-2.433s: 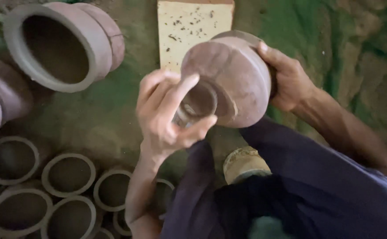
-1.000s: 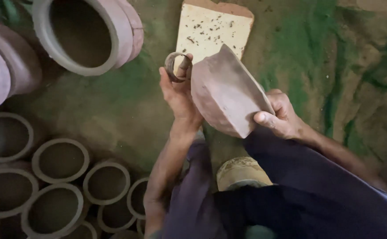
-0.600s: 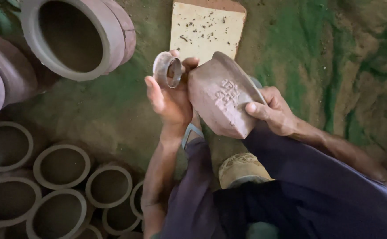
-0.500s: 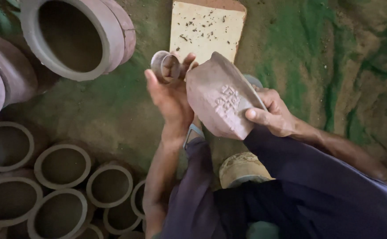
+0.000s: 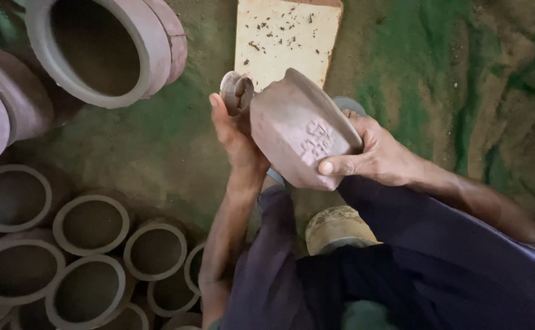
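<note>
Fingers [image 5: 334, 166] of my right hand [image 5: 374, 153] are clamped around the wall of the clay pot [image 5: 301, 137], tilted on its side above my lap, stamped mark facing up. My left hand [image 5: 237, 137] grips a small round clay piece [image 5: 237, 93] held against the pot's rim. I judge I am working the rim with it; the next move calls for a steady hold. Finished pots [image 5: 90, 223] stand on the floor [image 5: 157, 146] to my left, near a pale slab [image 5: 285, 36].

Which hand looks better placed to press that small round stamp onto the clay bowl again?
Probably the left hand: it already holds the round stamp, right beside the bowl's rim. The right hand is busy gripping the bowl.
</note>
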